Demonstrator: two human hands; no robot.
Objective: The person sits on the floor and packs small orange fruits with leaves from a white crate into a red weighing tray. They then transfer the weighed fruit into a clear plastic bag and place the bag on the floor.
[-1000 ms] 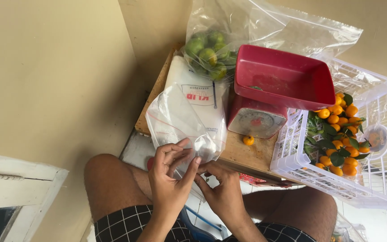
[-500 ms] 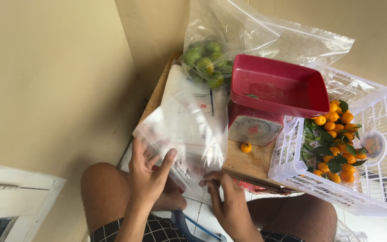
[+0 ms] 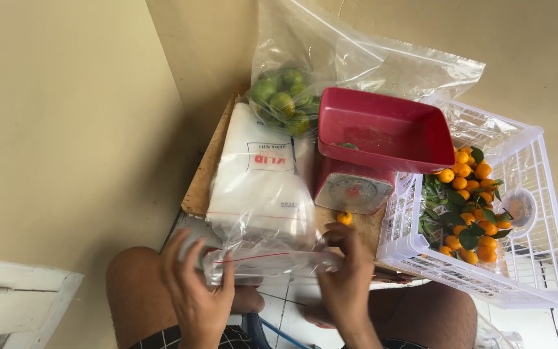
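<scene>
Zip bag (image 3: 272, 258) in my grip: thin clear plastic, glossy, crinkled. Stack of bags (image 3: 259, 174): same film, milky. Scale tray (image 3: 382, 132): smooth red plastic, slight sheen. Basket (image 3: 537, 258): white moulded plastic, matt. Worktop (image 3: 205, 181): bare wood, rough, matt. Floor (image 3: 292, 313): glossy tile.

Red scale (image 3: 372, 152) — white basket (image 3: 537, 213)

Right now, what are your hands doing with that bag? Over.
Left hand and right hand grip the clear zip bag at its two ends. Bag looks empty. Loose orange fruit just beyond, beside the red scale.
</scene>
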